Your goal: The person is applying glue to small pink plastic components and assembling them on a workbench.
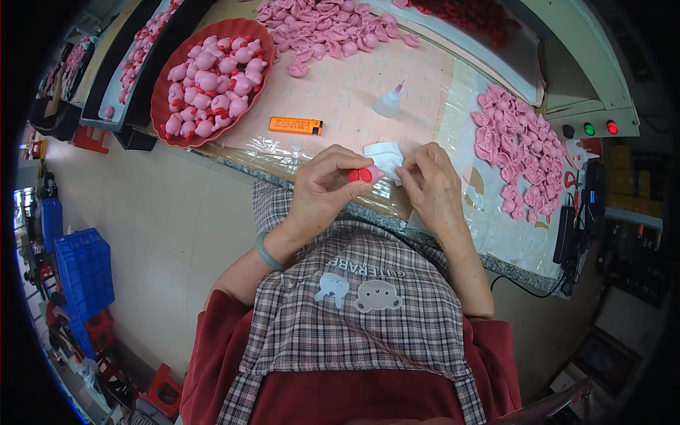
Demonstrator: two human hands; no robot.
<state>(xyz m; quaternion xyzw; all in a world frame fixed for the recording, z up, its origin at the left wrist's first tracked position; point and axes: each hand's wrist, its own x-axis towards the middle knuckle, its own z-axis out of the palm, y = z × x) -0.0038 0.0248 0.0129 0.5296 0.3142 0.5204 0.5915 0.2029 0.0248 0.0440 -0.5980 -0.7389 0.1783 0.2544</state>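
My left hand is closed around a small pink toy figure with two red rounded parts, pinched between thumb and fingers above the table's near edge. To its right, my right hand has its thumb and fingertips drawn together at the edge of a crumpled white tissue. Whatever those fingertips may pinch is hidden. Beyond the tissue stands a small translucent bottle with a thin needle tip. An orange lighter lies left of it, beyond my left hand.
A red scalloped bowl full of pink-and-red figures stands at the left. Loose pink pieces lie at the back, with another pile at the right. Beside that pile are a control box with lit buttons and a black power strip.
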